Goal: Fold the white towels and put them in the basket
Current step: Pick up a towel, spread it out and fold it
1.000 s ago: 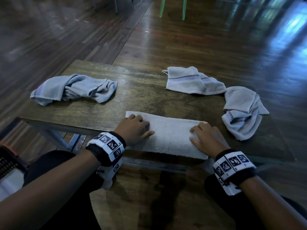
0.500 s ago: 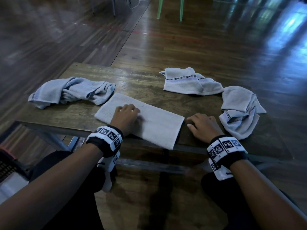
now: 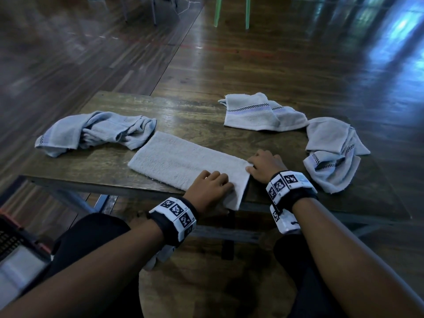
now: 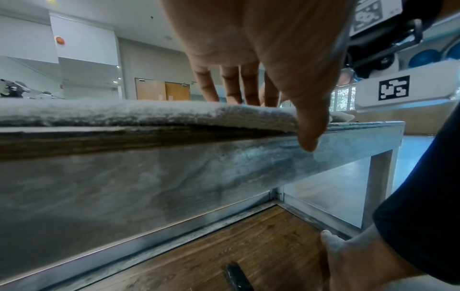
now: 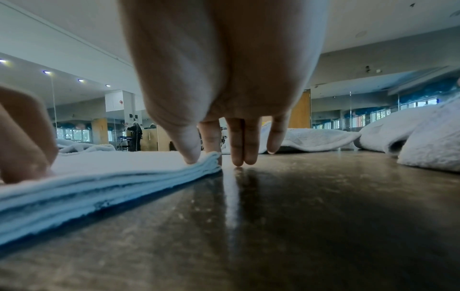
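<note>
Terry towel (image 3: 183, 161), flat oblong (layered edge) | left hand (image 3: 207, 190) resting atop | wooden table (image 3: 183, 115)

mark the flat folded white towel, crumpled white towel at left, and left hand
flat folded white towel (image 3: 183, 164): head view, middle
crumpled white towel at left (image 3: 91, 131): head view, middle
left hand (image 3: 210, 190): head view, back

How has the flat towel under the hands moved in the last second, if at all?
Yes. The flat towel has turned on the table: its left end swung away from the front edge, toward the crumpled towel on the left.
</note>
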Demonstrator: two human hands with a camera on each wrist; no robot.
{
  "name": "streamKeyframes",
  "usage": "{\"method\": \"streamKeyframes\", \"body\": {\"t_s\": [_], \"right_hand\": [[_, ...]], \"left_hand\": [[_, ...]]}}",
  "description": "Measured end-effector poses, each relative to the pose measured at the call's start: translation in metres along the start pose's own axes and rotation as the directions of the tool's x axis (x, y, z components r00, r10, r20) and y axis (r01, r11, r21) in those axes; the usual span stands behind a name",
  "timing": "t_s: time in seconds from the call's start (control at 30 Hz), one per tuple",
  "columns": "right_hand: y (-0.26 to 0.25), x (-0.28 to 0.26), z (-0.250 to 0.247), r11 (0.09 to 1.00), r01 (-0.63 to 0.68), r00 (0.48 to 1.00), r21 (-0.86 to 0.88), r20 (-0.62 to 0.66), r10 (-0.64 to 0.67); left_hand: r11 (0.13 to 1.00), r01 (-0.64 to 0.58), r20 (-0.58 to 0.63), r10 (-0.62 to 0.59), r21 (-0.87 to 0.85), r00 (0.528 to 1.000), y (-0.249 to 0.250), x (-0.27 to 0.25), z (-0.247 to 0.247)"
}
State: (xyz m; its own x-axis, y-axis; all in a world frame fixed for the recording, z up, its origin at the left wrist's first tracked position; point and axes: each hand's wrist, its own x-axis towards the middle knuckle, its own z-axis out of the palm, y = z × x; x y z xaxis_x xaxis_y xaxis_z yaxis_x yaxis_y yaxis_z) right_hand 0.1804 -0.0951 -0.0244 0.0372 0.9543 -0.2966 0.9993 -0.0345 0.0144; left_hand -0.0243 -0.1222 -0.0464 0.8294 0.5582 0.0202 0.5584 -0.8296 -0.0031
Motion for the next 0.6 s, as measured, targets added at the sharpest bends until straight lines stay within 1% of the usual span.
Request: {"method": "streamKeyframes", "body": {"t_s": [0.03,0.1,0.27,0.33,0.4,0.47,0.5,0.57,0.6], "right_hand": [[-0.001,0.001,0.000,1.000,-0.002,1.000,-0.002,-0.011,0.002],[-0.001,0.004,0.000,1.000,-0.002,1.000,0.002,-0.031,0.002],[0.001,0.005,0.001,0.999,0.013,0.997,0.047,-0.076,-0.010],[0.007,0.001,-0.002,0.991,0.010,0.995,0.130,-0.104,0.003],[0.016,-0.003,-0.006,0.952,-0.009,0.994,0.305,-0.104,0.043],[0.028,-0.009,-0.013,0.873,-0.021,0.995,0.488,-0.073,0.065],[0.033,-0.011,-0.018,0.839,-0.010,0.995,0.544,-0.080,0.064],[0.043,-0.019,-0.031,0.765,0.048,0.986,0.642,-0.150,0.065],[0.046,-0.024,-0.039,0.694,0.097,0.980,0.713,-0.190,0.058]], "left_hand": [[1.000,-0.005,-0.007,0.005,0.023,1.000,0.002,0.001,0.000],[0.998,-0.002,-0.058,0.006,0.065,0.998,0.005,0.003,0.002],[0.998,-0.042,-0.177,0.051,0.051,0.983,0.005,0.007,0.003],[0.998,-0.065,-0.228,0.064,0.001,0.971,0.008,0.006,0.001],[0.995,-0.072,-0.306,0.049,-0.065,0.951,0.013,0.004,-0.002],[0.989,-0.080,-0.404,0.022,-0.128,0.915,0.017,0.003,-0.009],[0.985,-0.089,-0.456,0.012,-0.148,0.890,0.019,0.003,-0.013],[0.978,-0.113,-0.572,-0.006,-0.173,0.820,0.024,0.004,-0.024],[0.974,-0.126,-0.629,-0.021,-0.188,0.777,0.027,0.004,-0.029]]}}
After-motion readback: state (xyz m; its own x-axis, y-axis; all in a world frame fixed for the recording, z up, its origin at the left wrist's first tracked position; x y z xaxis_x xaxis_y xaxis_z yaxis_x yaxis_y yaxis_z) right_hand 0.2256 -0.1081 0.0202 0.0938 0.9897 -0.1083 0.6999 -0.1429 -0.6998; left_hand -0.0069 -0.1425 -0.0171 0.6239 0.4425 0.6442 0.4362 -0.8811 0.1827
